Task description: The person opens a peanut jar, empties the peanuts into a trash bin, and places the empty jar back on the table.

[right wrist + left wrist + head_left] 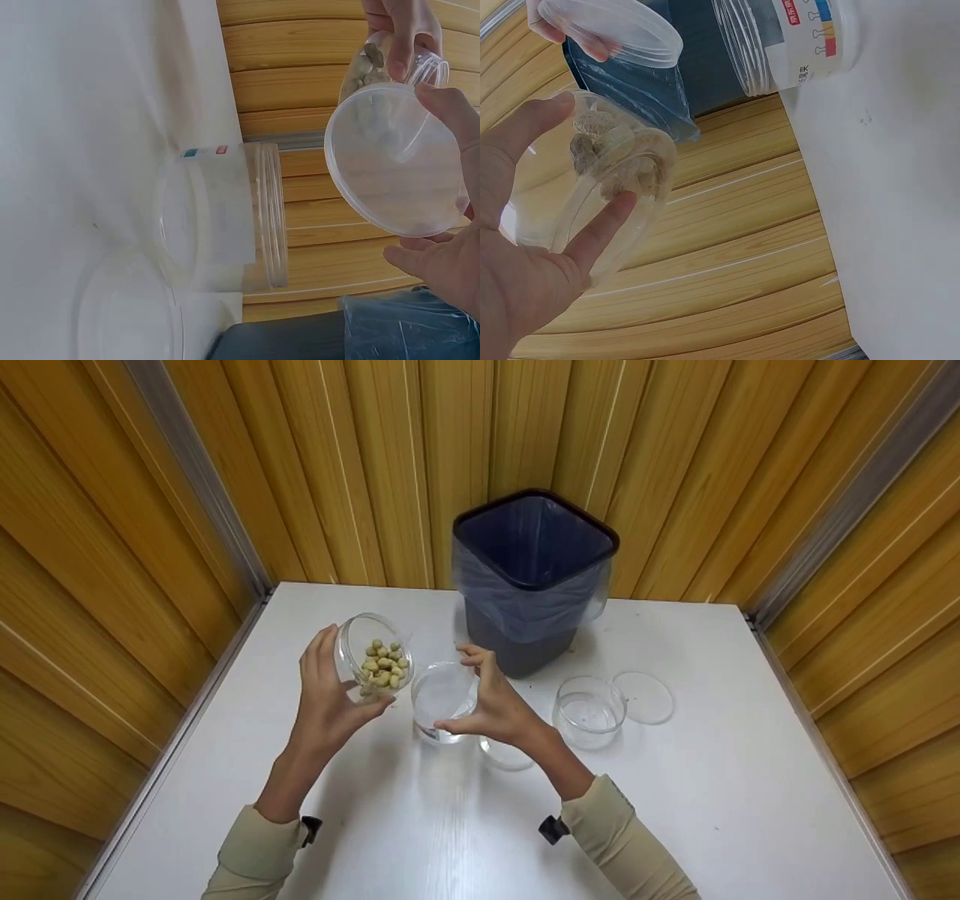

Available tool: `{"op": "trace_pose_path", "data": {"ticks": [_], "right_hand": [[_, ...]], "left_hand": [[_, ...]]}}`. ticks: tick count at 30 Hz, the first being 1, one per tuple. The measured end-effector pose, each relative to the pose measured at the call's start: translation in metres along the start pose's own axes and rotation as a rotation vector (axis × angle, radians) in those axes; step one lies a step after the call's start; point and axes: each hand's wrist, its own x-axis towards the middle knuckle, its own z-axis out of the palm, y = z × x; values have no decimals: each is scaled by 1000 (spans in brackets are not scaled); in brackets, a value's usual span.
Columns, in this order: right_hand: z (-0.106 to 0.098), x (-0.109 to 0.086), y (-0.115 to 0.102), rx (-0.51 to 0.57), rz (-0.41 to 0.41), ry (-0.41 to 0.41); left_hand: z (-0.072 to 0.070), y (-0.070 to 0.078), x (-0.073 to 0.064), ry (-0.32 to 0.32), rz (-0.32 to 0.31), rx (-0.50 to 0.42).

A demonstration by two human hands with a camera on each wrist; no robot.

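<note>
My left hand (pixel 324 701) grips a clear round jar (pixel 351 649), tilted to the right and holding pale yellow-green nuts (pixel 384 664). In the left wrist view its fingers spread round the jar's wall (pixel 562 225). My right hand (pixel 499 706) pinches a translucent round lid (pixel 394 165) by its edge, held up beside the tilted jar. Below the lid, an uncapped clear jar (pixel 217 225) with a printed label (pixel 810 34) stands upright on the white table. The lid partly covers this jar in the head view.
Behind the hands stands a grey bin (pixel 517 649) lined with a blue bag (pixel 536 607). To the right are another clear jar (pixel 589 716) and a clear lid (pixel 645 697). A round clear lid (pixel 506 755) lies under the right forearm. Wood-patterned walls (pixel 420 472) surround the table (pixel 420 840).
</note>
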Motion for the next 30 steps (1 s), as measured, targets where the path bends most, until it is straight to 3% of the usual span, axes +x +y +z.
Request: {"op": "trace_pose_path", "data": {"ticks": [6,12,22,30], "right_hand": [[21,15,9,-2,10,41],[32,34,28,-1,86,65],[28,75,65,2,264,154],[22,97,94,-28,418,93]], "left_hand": [[-4,-6,-5,39,-18,10],[-7,-10,-9,44,-36,11],[-7,-14,-16,42,-74,-28],[-5,-11,-15,35,-76,-40]]}}
